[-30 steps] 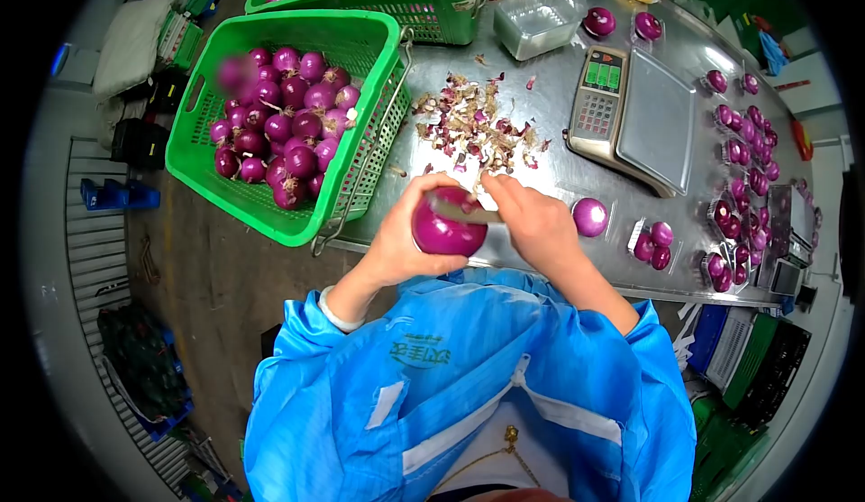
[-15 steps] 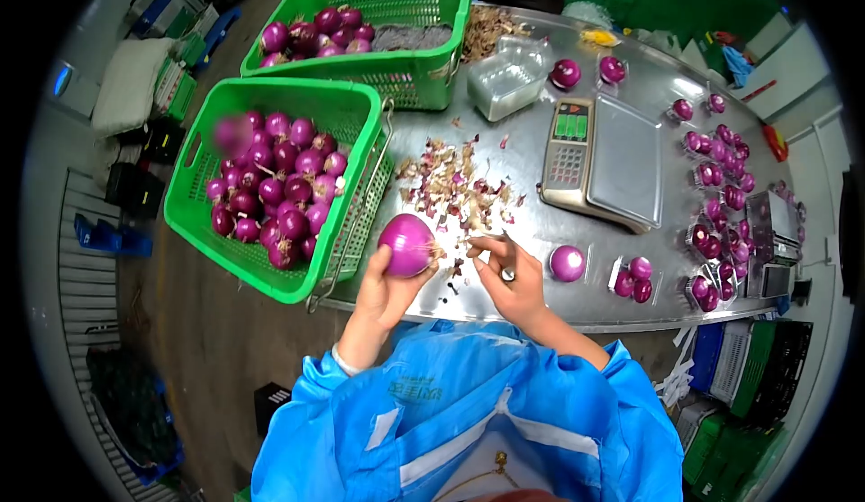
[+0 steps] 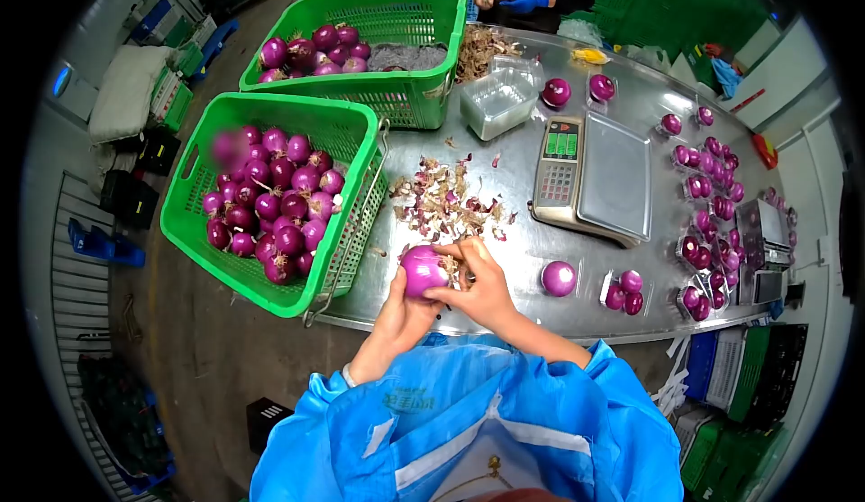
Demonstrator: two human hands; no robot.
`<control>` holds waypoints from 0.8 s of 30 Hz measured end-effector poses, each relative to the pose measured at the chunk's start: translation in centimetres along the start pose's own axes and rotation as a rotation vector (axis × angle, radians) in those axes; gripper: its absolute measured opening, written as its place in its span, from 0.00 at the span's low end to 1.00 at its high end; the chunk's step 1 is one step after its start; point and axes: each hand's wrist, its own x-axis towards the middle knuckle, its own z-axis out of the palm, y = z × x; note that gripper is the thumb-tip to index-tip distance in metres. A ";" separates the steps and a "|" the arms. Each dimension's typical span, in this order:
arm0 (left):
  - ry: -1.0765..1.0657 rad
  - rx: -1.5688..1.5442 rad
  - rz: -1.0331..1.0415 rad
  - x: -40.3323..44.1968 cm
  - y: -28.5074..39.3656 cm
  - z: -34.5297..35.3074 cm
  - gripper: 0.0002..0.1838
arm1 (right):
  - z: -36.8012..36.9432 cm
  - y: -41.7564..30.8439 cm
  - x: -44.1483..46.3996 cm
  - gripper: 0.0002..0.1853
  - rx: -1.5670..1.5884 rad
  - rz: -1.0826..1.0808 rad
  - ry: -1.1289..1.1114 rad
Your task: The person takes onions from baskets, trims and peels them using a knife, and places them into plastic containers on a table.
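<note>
A large red onion (image 3: 423, 272) is held over the near edge of the metal table, its dry root or stem end turned to the right. My left hand (image 3: 395, 318) wraps its lower left side. At the dry end, my right hand (image 3: 479, 284) has its fingers closed around loose papery skin; the exact pinch is partly hidden. Just beyond my hands lies a heap of onion skins (image 3: 446, 200). A single peeled red onion (image 3: 559, 278) sits to the right, beside a clear tray of small onions (image 3: 623, 292).
Left stands a green crate (image 3: 297, 304) of onions, with a second green crate (image 3: 405, 114) behind it. A scale (image 3: 614, 177) and clear plastic trays (image 3: 497, 101) are on the table. Packed onions (image 3: 703, 232) line the right. Across the table is a person's blue-gloved hand (image 3: 527, 1).
My right hand has moved left onto the onion's dry end, where it was apart before. The onion has shifted slightly right in my left hand. The camera view has tilted a little.
</note>
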 end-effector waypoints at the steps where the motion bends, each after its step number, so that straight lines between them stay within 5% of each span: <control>1: -0.024 0.010 -0.003 -0.1 0.0 -0.3 0.37 | -0.3 -0.1 -0.1 0.29 0.067 0.072 -0.022; 6: -0.053 0.055 -0.067 -0.2 -0.1 -1.4 0.36 | 0.4 1.6 -0.3 0.11 0.136 -0.060 0.124; 14: 0.009 0.288 -0.105 0.4 0.3 -1.9 0.32 | 0.2 2.7 -0.1 0.10 0.088 0.115 0.141; 17: -0.053 0.146 -0.088 0.9 1.3 -0.5 0.33 | -1.0 3.2 0.3 0.09 -0.006 0.219 0.179; 22: 0.053 -0.059 -0.006 1.6 3.8 -0.3 0.37 | -4.1 0.9 -0.1 0.15 -0.349 -0.166 0.159; 24: -0.003 -0.074 -0.024 1.8 4.7 -0.4 0.37 | -4.5 1.8 -0.4 0.24 -0.589 -0.379 0.100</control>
